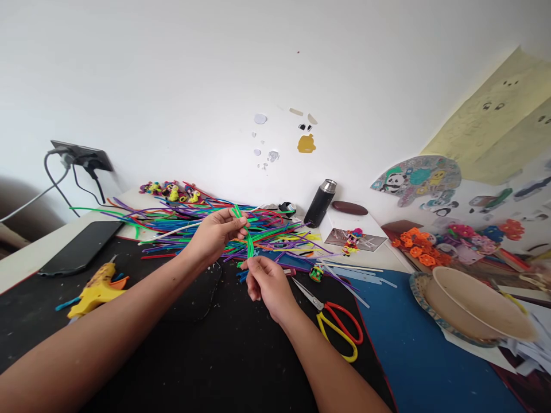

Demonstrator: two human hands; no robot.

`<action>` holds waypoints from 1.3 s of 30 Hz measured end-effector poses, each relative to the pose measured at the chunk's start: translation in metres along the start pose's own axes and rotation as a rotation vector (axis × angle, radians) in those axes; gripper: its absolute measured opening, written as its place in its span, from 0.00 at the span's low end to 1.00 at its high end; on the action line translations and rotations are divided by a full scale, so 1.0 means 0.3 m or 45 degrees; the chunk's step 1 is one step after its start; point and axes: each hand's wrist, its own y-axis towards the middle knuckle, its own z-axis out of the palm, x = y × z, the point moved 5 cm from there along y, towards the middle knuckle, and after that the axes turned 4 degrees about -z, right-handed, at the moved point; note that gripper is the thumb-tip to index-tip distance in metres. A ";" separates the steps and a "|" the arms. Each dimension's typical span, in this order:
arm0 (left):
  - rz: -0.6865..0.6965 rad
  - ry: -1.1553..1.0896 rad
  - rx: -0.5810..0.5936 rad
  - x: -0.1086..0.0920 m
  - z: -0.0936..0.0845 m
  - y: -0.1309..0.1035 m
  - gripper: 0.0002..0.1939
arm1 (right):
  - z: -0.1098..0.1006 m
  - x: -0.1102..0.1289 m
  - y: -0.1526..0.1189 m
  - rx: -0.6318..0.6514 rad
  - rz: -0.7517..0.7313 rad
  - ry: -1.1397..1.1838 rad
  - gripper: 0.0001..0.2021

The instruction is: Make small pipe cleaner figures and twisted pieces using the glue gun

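Note:
Above the black mat, several green pipe cleaners (250, 245) are gathered in a short, slightly curved bundle, with ends sticking up and to the side. My left hand (217, 230) pinches the upper part between thumb and fingers. At the lower end, the fingertips of my right hand (267, 285) are closed on the same bundle. Behind both hands spreads a heap of coloured pipe cleaners (282, 234). Scissors with one red and one yellow handle (340, 328) lie beside my right wrist. A small green figure (316, 273) sits just past their blades.
A yellow glue gun (97, 291) and a black phone (80, 248) lie at left. Farther back are a black flask (320, 203) and a colourful pipe-cleaner figure (353, 241). A beige bowl (482, 301) stands at right. Power cables (54, 169) hang from a wall socket.

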 end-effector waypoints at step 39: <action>-0.002 -0.010 -0.014 0.009 -0.020 0.010 0.21 | -0.015 0.010 0.005 -0.067 -0.008 -0.006 0.26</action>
